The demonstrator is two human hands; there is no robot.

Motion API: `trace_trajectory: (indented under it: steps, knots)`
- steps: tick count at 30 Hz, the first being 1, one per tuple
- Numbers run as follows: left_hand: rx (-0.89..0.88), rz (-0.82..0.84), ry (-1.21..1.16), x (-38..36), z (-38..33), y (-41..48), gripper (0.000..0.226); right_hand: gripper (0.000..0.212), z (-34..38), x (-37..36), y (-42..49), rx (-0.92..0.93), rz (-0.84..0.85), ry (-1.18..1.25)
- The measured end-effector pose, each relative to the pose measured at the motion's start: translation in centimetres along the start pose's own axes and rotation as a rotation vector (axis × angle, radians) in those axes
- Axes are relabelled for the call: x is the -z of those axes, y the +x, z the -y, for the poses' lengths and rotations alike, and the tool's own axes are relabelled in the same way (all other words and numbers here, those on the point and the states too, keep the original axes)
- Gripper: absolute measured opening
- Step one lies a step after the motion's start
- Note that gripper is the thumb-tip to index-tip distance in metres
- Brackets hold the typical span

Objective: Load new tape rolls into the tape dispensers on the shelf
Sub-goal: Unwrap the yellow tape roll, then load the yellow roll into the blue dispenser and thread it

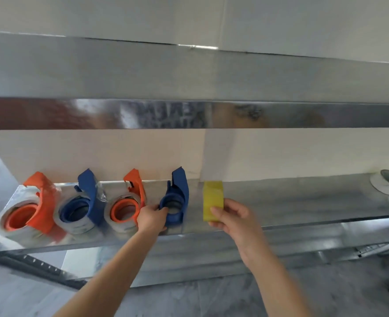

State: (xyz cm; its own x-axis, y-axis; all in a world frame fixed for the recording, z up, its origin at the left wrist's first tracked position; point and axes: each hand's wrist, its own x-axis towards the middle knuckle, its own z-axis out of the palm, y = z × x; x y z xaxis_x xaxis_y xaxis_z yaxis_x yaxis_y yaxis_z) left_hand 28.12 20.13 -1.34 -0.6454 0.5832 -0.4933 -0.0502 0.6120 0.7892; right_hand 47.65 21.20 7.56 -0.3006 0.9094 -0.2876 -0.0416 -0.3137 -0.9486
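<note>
Blue dispenser [176, 202] is clasped at its ring by the left hand [151, 217]; right hand [232, 219] pinches the yellow tape roll [213, 200].

Storeroom or packing area, galvanised shelving [303, 202] (slotted rail [40, 265]), row of tape dispensers [90, 200]

On the shiny metal shelf [303, 202], the empty blue plastic tape dispenser [177, 200] sits in the fingers of the left hand [151, 217]. Three tape-loaded plastic dispensers [81, 207] stand in a row left of those fingers. Right of them, the yellow tape roll [213, 200] sits in the fingers of the right hand [232, 217].
</note>
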Motion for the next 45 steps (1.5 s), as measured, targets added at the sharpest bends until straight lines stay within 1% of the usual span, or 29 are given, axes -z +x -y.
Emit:
trace_trajectory:
  steps: [6, 8, 10, 12, 13, 15, 17, 20, 21, 23, 26, 30, 34, 38, 40, 42, 45]
  knots:
    - [-0.035, 0.013, -0.028, -0.7, 0.1, -0.6, 0.012, 0.017, -0.6, -0.1, 0.0, -0.027, -0.003, -0.009]
    - [-0.045, 0.008, -0.008, -1.1, 0.0, -0.4, 0.005, 0.016, -0.5, 0.1, 0.0, -0.035, -0.010, -0.009]
    - [-0.014, 0.012, 0.010, -1.4, -0.4, -0.2, 0.008, 0.016, -0.4, 0.4, 0.0, -0.041, -0.015, -0.005]
    - [0.055, 0.040, -0.045, -1.5, -0.6, 0.2, 0.007, 0.016, -0.4, 0.8, 0.0, -0.043, -0.019, 0.002]
    - [0.094, 0.056, -0.088, -1.6, -0.7, 0.4, 0.017, 0.016, -0.5, 1.0, -0.1, -0.045, -0.023, 0.005]
    - [0.177, 0.118, -0.193, -1.6, -1.0, 0.7, 0.034, 0.017, -0.6, 1.4, -0.1, -0.059, -0.037, 0.007]
    - [0.256, 0.206, -0.307, -1.6, -1.5, 0.8, 0.040, 0.018, -0.7, 1.8, -0.1, -0.070, -0.048, 0.009]
    - [0.321, 0.325, -0.467, -1.5, -2.4, 0.5, 0.023, 0.019, -0.8, 2.2, 0.1, -0.072, -0.057, 0.012]
    - [0.326, 0.379, -0.535, -1.6, -2.5, 0.5, 0.021, 0.019, -0.8, 2.4, 0.1, -0.071, -0.060, 0.014]
    - [0.349, 0.471, -0.647, -1.8, -2.6, 0.4, 0.022, 0.019, -0.7, 2.6, 0.1, -0.065, -0.063, 0.008]
    - [0.374, 0.541, -0.676, -2.2, -2.6, 0.1, 0.028, 0.019, -0.6, 3.0, 0.1, -0.040, -0.079, -0.007]
    - [0.243, 0.613, -0.592, -2.5, -2.5, -1.1, 0.028, 0.023, -0.4, 3.5, 0.2, 0.024, -0.107, -0.107]
    - [0.065, 0.728, -0.562, -1.5, -3.3, -3.4, 0.024, 0.019, -0.2, 3.5, 0.4, 0.073, -0.097, -0.175]
    - [-0.093, 0.823, -0.575, -0.1, -5.5, -5.7, 0.044, 0.015, 0.7, 3.0, 0.3, 0.143, -0.061, -0.164]
    - [-0.165, 0.859, -0.584, 0.5, -6.5, -6.8, 0.049, 0.017, 1.3, 2.5, 0.1, 0.171, -0.018, -0.145]
    - [-0.229, 0.869, -0.570, 1.1, -7.2, -7.8, 0.043, 0.021, 1.8, 1.8, -0.1, 0.197, 0.008, -0.148]
    - [-0.303, 0.914, -0.570, 1.8, -7.7, -8.9, 0.025, 0.036, 2.1, 0.7, -0.2, 0.203, 0.040, -0.166]
